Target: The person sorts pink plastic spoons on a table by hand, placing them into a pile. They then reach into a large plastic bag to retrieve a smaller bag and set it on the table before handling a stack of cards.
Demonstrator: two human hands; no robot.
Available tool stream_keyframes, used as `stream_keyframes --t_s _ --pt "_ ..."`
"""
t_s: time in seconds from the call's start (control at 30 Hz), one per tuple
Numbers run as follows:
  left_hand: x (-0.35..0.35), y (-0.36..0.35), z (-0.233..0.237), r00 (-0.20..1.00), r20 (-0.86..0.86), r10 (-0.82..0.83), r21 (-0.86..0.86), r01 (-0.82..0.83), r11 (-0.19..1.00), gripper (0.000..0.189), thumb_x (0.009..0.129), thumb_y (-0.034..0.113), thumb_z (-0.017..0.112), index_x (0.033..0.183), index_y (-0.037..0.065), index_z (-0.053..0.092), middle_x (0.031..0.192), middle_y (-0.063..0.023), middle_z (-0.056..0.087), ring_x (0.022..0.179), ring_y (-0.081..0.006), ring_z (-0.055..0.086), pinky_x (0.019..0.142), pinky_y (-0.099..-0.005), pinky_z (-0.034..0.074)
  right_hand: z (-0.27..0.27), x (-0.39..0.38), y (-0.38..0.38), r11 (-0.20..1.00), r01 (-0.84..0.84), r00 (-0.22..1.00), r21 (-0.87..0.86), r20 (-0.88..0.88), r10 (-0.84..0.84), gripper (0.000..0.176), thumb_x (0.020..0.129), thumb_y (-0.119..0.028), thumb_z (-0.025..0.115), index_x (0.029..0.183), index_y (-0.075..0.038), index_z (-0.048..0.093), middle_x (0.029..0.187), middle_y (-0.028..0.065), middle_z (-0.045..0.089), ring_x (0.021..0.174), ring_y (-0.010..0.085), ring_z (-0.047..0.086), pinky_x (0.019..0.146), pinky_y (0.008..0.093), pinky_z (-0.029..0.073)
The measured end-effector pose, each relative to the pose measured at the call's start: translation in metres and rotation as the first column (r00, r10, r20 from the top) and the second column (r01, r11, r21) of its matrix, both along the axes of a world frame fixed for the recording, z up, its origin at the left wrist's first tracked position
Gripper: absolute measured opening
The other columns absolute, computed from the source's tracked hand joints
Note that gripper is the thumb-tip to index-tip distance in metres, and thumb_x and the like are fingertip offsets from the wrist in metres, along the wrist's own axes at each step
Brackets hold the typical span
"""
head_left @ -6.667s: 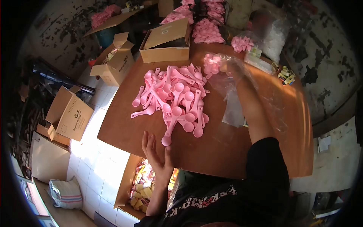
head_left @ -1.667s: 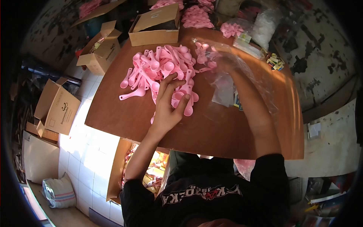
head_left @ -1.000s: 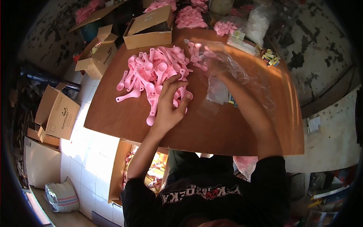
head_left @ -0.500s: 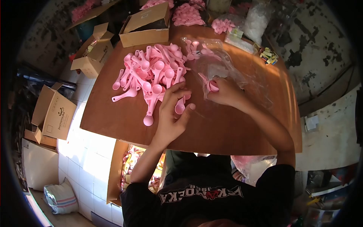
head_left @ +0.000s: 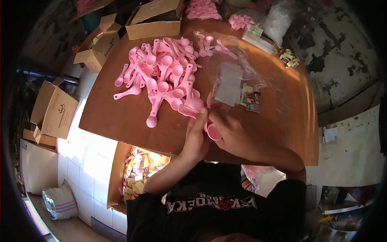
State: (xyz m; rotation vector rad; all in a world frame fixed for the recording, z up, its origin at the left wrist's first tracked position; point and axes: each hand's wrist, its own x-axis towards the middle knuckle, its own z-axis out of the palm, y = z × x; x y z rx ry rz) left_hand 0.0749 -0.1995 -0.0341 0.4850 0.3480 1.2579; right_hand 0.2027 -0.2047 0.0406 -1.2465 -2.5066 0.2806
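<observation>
My left hand (head_left: 196,139) and my right hand (head_left: 231,131) meet at the front of the pile. A pink measuring spoon (head_left: 214,132) sits between them, its round bowl against my right fingers. My left thumb and fingers close on a pink spoon too, with a bowl (head_left: 187,111) pointing left; where one spoon ends and the other begins is hidden by my fingers. Just behind my hands lies a heap of pink measuring spoons (head_left: 165,62). Clear plastic bags (head_left: 229,82) lie flat to the right, beside small printed cards (head_left: 253,101).
More pink spoons (head_left: 207,44) lie under clear plastic at the back. An open cardboard box (head_left: 155,30) stands on the table's back edge (head_left: 201,24). Small yellow pieces (head_left: 289,59) sit at the right. Below the front edge, a box (head_left: 117,177) holds bright packets.
My right hand has come left and toward me with a pink spoon, uncovering the printed cards. My left hand has closed and moved right to meet it. The view has shifted slightly.
</observation>
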Motion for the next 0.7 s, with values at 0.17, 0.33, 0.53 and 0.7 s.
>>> stream_keyframes --t_s 0.17,0.33,0.53,0.7 --pt "-0.028 0.012 0.003 0.966 -0.026 0.256 -0.043 -0.257 0.965 0.04 0.099 0.025 0.048 0.132 0.002 0.044 0.125 -0.0103 0.056 0.114 -0.0216 0.056 0.099 -0.0353 0.045 -0.003 -0.023 0.027 0.984 -0.164 0.947 0.071 -0.269 0.177 0.063 0.077 0.001 0.065 0.135 -0.008 0.044 0.111 0.0169 0.063 0.095 0.0318 0.066 0.077 0.0366 0.054" --pt "-0.053 0.024 0.003 0.923 -0.026 0.384 0.03 -0.383 0.923 0.032 0.098 0.013 0.05 0.128 0.004 0.047 0.118 -0.0098 0.059 0.108 -0.0195 0.059 0.094 -0.0375 0.048 -0.033 -0.046 0.064 0.957 -0.217 0.789 -0.192 -0.612 0.056 0.051 0.081 -0.003 0.07 0.127 -0.006 0.048 0.096 0.0109 0.064 0.086 0.0173 0.065 0.075 0.0301 0.052" --pt "-0.088 0.046 0.012 0.845 0.04 0.533 0.052 -0.534 0.844 0.028 0.096 0.01 0.053 0.124 0.006 0.049 0.109 -0.0083 0.061 0.098 -0.0176 0.061 0.085 -0.0327 0.051 -0.021 -0.071 0.088 0.758 -0.321 0.726 -0.568 -0.662 -0.189 0.036 0.085 -0.008 0.07 0.117 -0.003 0.054 0.09 0.004 0.063 0.075 0.0103 0.061 0.065 0.0262 0.051" --pt "-0.137 0.076 0.009 0.731 -0.135 0.668 0.18 -0.645 0.743 0.035 0.096 0.002 0.049 0.13 0.003 0.044 0.115 -0.0093 0.058 0.1 -0.0174 0.06 0.084 -0.0322 0.054 -0.034 -0.076 0.129 0.602 -0.395 0.597 -0.693 -0.692 -0.405 0.015 0.088 -0.008 0.065 0.1 -0.003 0.058 0.08 -0.0002 0.058 0.061 0.0068 0.053 0.052 0.0233 0.043"
